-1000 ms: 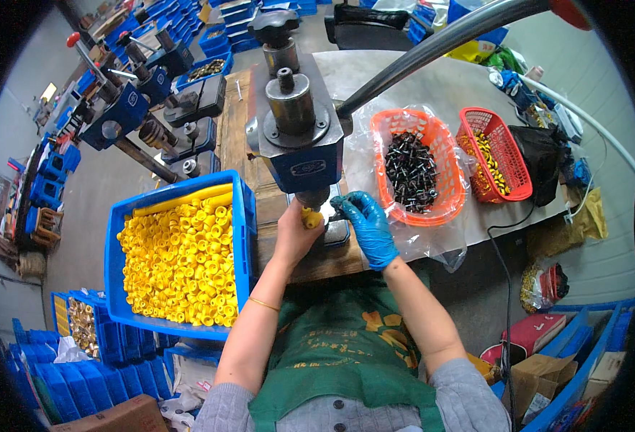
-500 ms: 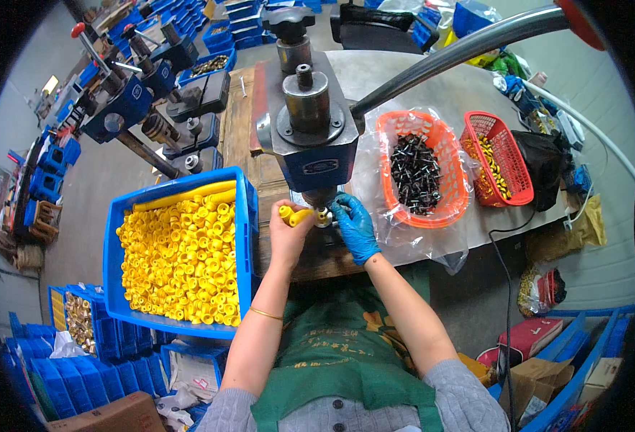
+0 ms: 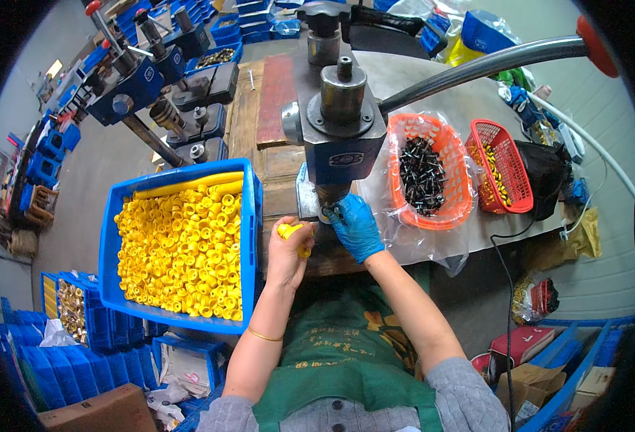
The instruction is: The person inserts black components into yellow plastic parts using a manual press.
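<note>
My bare left hand [image 3: 286, 252] holds a small yellow plastic cap [image 3: 289, 232] just left of the base of a grey and blue hand press [image 3: 340, 137]. My right hand [image 3: 355, 225], in a blue glove, reaches under the press head with its fingers pinched at the tool; what they hold is hidden. A blue crate [image 3: 110, 245] full of yellow caps [image 3: 180, 252] sits to my left. An orange basket [image 3: 452, 207] of dark screws and a red basket [image 3: 516, 180] with yellow and dark parts stand to the right.
The press lever [image 3: 490, 65] with a red knob sweeps to the upper right. More blue presses [image 3: 144, 79] stand at the back left. Stacked blue bins [image 3: 22, 360] lie at the lower left, cardboard boxes [image 3: 526, 374] at the lower right. Clear plastic sheet [image 3: 425, 248] lies under the orange basket.
My left hand has drawn back from under the press to the left with a yellow cap. My gloved right hand stays at the press tool.
</note>
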The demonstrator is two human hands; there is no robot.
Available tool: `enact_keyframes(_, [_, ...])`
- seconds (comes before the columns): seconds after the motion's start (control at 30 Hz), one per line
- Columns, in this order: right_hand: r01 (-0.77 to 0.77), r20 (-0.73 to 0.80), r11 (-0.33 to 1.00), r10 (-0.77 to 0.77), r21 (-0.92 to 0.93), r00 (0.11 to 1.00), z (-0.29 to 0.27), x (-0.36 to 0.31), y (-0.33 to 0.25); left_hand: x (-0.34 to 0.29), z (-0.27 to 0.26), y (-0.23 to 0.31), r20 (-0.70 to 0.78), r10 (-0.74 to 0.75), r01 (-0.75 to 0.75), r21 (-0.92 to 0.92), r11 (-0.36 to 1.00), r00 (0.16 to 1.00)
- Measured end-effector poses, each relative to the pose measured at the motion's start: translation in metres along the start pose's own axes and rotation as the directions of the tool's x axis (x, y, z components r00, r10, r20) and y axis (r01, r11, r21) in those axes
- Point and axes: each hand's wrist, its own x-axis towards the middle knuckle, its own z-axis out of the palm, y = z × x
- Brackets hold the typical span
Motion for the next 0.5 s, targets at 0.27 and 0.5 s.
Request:
enact_keyframes(0.27, [-0.507, 0.182, 0.739, 0.48, 0.443, 0.858, -0.016, 0.0, -0.007, -0.014, -0.011, 0.002, 0.036, -0.02, 0.021, -0.027, 0.999, 0.999])
enact_keyframes(0.5, [0.009, -0.247, 0.857, 0.138, 0.515, 0.959, -0.178, 0.123, -0.075, -0.028, -0.018, 0.005, 0.015, 0.013, -0.013, 0.011, 1.0, 1.0])
